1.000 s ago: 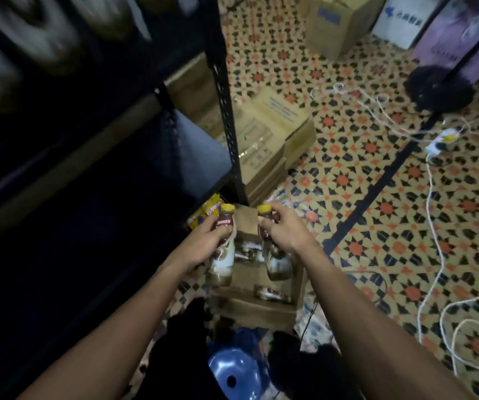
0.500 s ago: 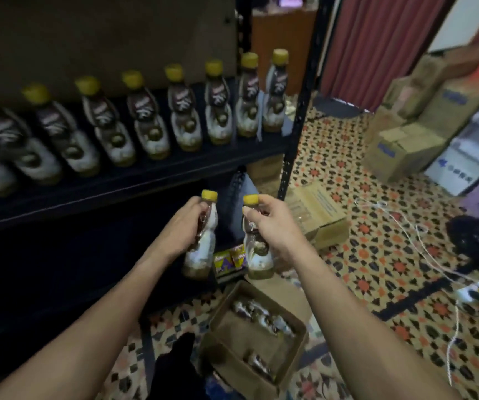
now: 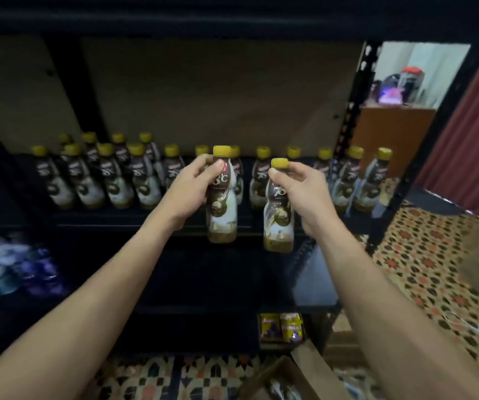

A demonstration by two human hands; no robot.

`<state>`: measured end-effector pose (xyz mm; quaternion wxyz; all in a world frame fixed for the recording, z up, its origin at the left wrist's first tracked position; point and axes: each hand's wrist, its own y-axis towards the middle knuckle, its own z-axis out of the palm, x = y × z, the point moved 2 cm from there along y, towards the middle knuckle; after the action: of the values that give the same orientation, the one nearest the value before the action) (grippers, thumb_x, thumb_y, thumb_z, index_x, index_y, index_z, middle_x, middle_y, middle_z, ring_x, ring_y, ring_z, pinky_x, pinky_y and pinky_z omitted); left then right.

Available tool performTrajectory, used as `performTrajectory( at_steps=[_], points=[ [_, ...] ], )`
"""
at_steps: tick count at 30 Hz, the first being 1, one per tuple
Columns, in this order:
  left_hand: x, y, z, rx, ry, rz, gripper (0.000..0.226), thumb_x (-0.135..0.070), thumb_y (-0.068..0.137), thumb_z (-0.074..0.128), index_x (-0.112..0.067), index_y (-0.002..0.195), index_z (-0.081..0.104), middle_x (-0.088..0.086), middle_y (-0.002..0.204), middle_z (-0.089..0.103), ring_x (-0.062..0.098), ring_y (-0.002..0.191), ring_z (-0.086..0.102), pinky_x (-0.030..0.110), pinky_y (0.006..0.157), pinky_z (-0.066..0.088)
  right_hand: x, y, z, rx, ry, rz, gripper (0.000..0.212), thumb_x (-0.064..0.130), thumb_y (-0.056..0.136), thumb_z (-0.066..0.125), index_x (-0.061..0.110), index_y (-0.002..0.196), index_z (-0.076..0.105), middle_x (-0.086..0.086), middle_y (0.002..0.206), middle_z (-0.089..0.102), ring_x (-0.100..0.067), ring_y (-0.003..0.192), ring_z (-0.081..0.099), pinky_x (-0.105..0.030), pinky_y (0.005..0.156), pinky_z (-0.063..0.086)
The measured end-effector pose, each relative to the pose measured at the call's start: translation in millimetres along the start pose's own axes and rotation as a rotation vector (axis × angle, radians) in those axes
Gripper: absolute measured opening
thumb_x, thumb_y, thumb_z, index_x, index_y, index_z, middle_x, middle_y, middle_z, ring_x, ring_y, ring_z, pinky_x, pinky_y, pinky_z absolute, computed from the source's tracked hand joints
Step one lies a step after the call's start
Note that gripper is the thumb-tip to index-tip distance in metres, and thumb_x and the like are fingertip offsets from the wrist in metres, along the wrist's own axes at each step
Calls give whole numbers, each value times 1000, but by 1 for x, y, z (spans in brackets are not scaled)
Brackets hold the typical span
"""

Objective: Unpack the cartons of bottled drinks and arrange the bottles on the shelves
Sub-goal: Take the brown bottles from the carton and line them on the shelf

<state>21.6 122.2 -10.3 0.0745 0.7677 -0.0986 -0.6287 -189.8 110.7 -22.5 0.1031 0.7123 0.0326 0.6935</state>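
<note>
An open carton (image 3: 278, 379) sits on the floor below the shelf (image 3: 146, 219), with bottles dimly visible inside; both forearms reach up from there toward the shelf; the left hand (image 3: 188, 187) is curled round the upper body of the left bottle (image 3: 221, 209), thumb just under the cap; the right hand (image 3: 304, 189) pinches the right bottle (image 3: 278, 217) at the neck, fingers bent round it; both bottles are upright, side by side and apart, held in the air before the shelf's front edge, the left one higher; each has a yellow cap, a brown label with pale lettering, a white lower wrap bearing a round emblem, and brown drink showing at the base; on the shelf stands a row (image 3: 117, 180) of like bottles, two deep toward its left end; beneath the shelf lie purple packs (image 3: 281, 327), and lower left of it blurred blue-topped bottles (image 3: 2, 272); behind the shelf is a brown panel (image 3: 203, 96); right of the shelf spreads a patterned tile floor (image 3: 423, 272), a red curtain (image 3: 469, 140), and a wooden cabinet (image 3: 391, 140) beyond.
</note>
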Motion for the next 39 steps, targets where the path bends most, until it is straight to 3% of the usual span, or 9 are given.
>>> performTrajectory(
  at_steps=[3, 8, 13, 18, 22, 26, 29, 31, 39],
  points=[
    [-23, 16, -28, -116, -4, 36, 14, -36, 100, 53, -30, 93, 63, -10, 88, 70, 5, 82, 67, 24, 63, 51, 27, 22, 22, 2, 60, -24, 9, 23, 88, 79, 20, 96, 75, 8, 90, 77, -9, 91, 73, -31, 87, 57],
    [-49, 45, -79, -334, -33, 96, 22, -51, 81, 59, -31, 84, 67, -1, 96, 71, 22, 96, 68, 42, 84, 50, 64, 57, 58, 63, 119, -26, 14, 21, 87, 78, 12, 96, 75, 1, 81, 75, -13, 79, 74, -32, 74, 60],
    [-59, 80, -110, -426, -49, 159, 15, -39, 95, 57, -25, 92, 64, -4, 91, 71, 13, 85, 69, 32, 71, 55, 89, 94, 85, 10, 271, 58, 24, 18, 84, 81, 12, 100, 66, -4, 83, 72, -16, 69, 72, -27, 56, 54],
    [-59, 120, -133, -424, -37, 126, 17, -43, 93, 56, -27, 98, 59, 7, 105, 72, 25, 95, 71, 42, 70, 60, 101, 139, 105, -66, 326, 121, 44, 19, 82, 81, 10, 119, 57, -10, 101, 72, -24, 88, 73, -35, 69, 59],
    [-55, 150, -137, -417, -7, 75, 20, -33, 96, 50, -16, 102, 57, 8, 102, 71, 23, 92, 70, 47, 75, 61, 104, 167, 117, -145, 281, 101, 16, 10, 90, 65, 14, 103, 57, -10, 103, 70, -23, 91, 70, -41, 86, 61],
    [-38, 177, -144, -315, 152, 29, 27, -33, 92, 52, -11, 95, 67, 12, 96, 72, 26, 90, 70, 54, 82, 59, 91, 191, 131, -84, 178, 82, 9, 10, 87, 69, 15, 94, 65, -10, 103, 72, -25, 99, 69, -40, 95, 57],
    [-30, 186, -144, -224, 400, -4, 34, -37, 94, 51, -8, 99, 68, 11, 104, 69, 27, 96, 66, 41, 88, 54, 79, 202, 138, -63, 39, 114, 8, 7, 88, 66, 14, 87, 63, -12, 104, 71, -24, 99, 67, -36, 93, 56],
    [-25, 192, -144, -175, 600, -4, 32, -34, 100, 47, -9, 99, 67, 10, 103, 65, 23, 93, 60, 30, 80, 44, 73, 206, 142, -4, -85, 131, 8, 12, 87, 70, 16, 89, 64, -9, 108, 72, -22, 99, 67, -36, 93, 57],
    [-8, 211, -141, 150, 990, -18, 29, -48, 98, 52, -20, 92, 56, 1, 88, 61, 15, 79, 58, 31, 67, 42, 56, 204, 154, 279, -623, 107, 30, 32, 82, 83, 11, 95, 65, -2, 99, 63, -23, 105, 59, -31, 75, 43]
  ],
)
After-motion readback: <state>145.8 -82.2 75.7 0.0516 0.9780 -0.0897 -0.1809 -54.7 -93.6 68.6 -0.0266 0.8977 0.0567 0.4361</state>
